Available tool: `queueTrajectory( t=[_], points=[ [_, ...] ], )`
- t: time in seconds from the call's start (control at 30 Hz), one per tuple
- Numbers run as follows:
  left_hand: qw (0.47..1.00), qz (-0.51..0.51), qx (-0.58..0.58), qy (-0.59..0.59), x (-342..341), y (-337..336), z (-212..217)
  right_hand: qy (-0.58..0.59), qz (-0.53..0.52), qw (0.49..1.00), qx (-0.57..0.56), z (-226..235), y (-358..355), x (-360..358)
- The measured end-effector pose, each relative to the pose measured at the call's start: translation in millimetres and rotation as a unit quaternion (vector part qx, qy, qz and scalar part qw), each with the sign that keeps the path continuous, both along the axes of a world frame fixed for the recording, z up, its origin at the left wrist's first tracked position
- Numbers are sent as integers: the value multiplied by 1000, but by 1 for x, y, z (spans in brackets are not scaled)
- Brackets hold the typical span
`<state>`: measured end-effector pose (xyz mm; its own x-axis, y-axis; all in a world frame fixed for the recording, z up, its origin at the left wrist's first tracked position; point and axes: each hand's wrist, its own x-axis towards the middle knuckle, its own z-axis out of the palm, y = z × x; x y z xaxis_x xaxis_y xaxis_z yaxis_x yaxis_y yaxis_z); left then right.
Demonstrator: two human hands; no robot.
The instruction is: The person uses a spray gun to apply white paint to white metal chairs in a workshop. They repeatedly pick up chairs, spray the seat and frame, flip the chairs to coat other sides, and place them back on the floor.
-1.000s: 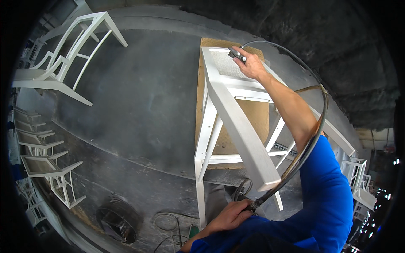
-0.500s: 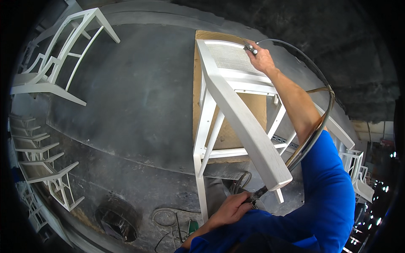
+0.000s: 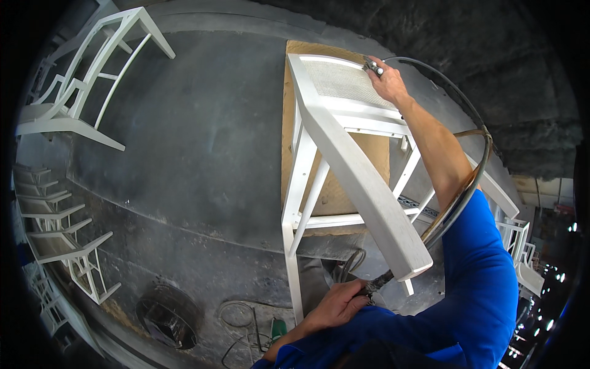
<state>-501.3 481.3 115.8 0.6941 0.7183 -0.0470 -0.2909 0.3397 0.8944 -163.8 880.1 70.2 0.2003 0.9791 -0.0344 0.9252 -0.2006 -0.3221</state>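
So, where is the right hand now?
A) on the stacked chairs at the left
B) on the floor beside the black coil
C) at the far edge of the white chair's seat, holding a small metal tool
C: the right hand holds a small metal tool at the far edge of the white chair seat.

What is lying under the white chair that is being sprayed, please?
Under the white chair lies a brown fibreboard sheet, showing between the legs and rails. The seat and frame cover much of it, so its full extent and whatever supports it cannot be seen.
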Motion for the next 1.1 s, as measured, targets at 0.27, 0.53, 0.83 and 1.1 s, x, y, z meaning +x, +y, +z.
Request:
queueTrajectory(
  t=[0.27, 0.53, 0.83, 1.1],
  points=[
    [999, -15, 34, 7, 5, -3, 2, 85, 37, 996, 6, 23, -1, -50],
    [999, -27, 12, 14, 4, -6, 5, 125, 33, 991, -31, 36, 2, -72],
    [1000, -19, 6, 5, 3, -11, -3, 63, 28, 998, -9, 18, -1, -39],
    [983, 74, 97, 140, -3, 14, 12, 181, 4, 982, 52, 73, 13, -66]
  ],
)
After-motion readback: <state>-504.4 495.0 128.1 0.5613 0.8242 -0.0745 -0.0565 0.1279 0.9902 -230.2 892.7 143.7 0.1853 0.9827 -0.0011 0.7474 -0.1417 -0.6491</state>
